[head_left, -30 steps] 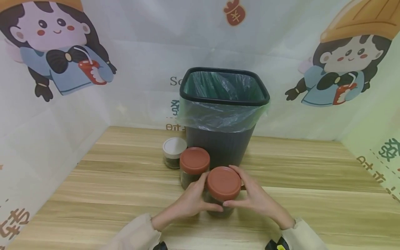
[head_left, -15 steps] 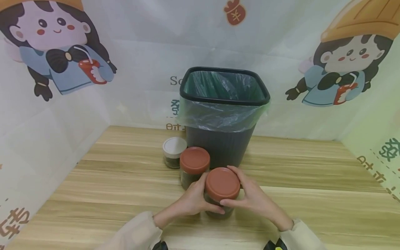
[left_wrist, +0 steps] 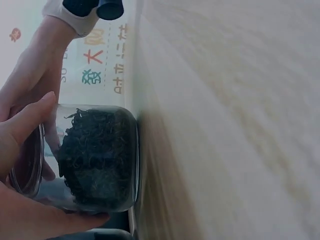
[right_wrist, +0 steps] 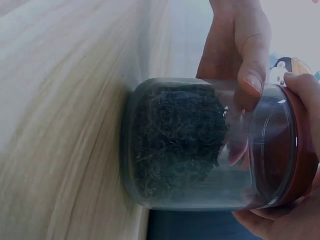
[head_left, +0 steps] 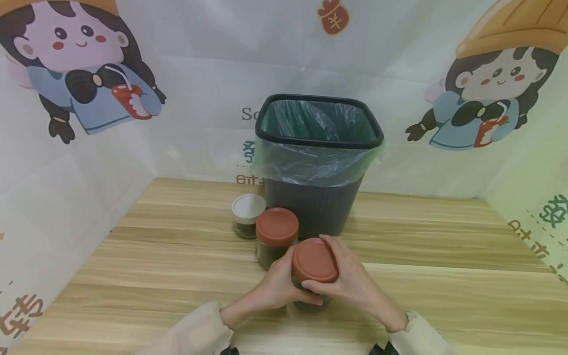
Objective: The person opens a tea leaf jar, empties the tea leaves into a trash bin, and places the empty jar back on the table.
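A clear jar with a reddish-brown lid stands on the wooden table in the head view. Dark dried leaves, resembling loose tea, fill much of it. My left hand grips the jar's body from the left, its thumb across the front. My right hand curls around the lid from the right, thumb in front and fingers behind. In the right wrist view the jar's glass base is at the tabletop. Part of the lid is hidden beneath the right hand.
Left of the held jar stands a second jar with a reddish-brown lid. Behind it is a smaller white-lidded jar. A dark bin lined with a translucent bag rises at the back, before a printed cloth backdrop.
My right hand has turned and slid left around the lid, its thumb coming further across the front. The jar has shifted slightly left. My left hand keeps its grip.
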### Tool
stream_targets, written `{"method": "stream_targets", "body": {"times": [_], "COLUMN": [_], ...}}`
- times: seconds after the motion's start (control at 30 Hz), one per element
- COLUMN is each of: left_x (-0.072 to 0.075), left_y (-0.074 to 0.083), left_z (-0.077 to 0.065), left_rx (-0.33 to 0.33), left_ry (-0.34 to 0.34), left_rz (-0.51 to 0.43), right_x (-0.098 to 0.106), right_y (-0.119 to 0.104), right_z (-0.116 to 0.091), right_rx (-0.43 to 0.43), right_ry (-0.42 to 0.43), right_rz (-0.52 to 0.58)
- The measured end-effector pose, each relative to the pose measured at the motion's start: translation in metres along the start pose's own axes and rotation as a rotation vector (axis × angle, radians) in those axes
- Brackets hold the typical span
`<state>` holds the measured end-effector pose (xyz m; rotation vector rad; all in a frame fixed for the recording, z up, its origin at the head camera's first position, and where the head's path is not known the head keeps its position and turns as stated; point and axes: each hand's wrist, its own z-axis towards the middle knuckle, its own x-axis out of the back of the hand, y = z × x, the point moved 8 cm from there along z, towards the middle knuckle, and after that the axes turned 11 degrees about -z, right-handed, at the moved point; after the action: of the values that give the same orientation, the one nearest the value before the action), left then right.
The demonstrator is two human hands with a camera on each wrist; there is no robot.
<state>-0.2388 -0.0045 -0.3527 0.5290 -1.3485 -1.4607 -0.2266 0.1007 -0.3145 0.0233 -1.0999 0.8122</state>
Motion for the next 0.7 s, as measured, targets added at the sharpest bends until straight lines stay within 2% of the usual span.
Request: {"method": "stream_targets", "body": {"times": [0.27, 0.5, 0.7], "left_x": [0.0002, 0.0007, 0.0001], "left_y": [-0.0035, -0.0048, -0.0080], "left_z": [0.0004, 0.0029, 0.0044], "left_rx": [0.038, -0.008, 0.030], "left_ry": [-0.032, -0.052, -0.060], "left_rz": [-0.015, 0.009, -0.007], "right_x": [0.0003, 0.0015, 0.0020], "right_y": [0.0025, 0.0028, 0.0027], "right_z": [0.0001, 0.0001, 0.0006], "right_rx": [0.013, 0.026, 0.064], "right_ry": [0.024, 0.052, 0.063], "right_rz": [0.015, 0.005, 0.003]}}
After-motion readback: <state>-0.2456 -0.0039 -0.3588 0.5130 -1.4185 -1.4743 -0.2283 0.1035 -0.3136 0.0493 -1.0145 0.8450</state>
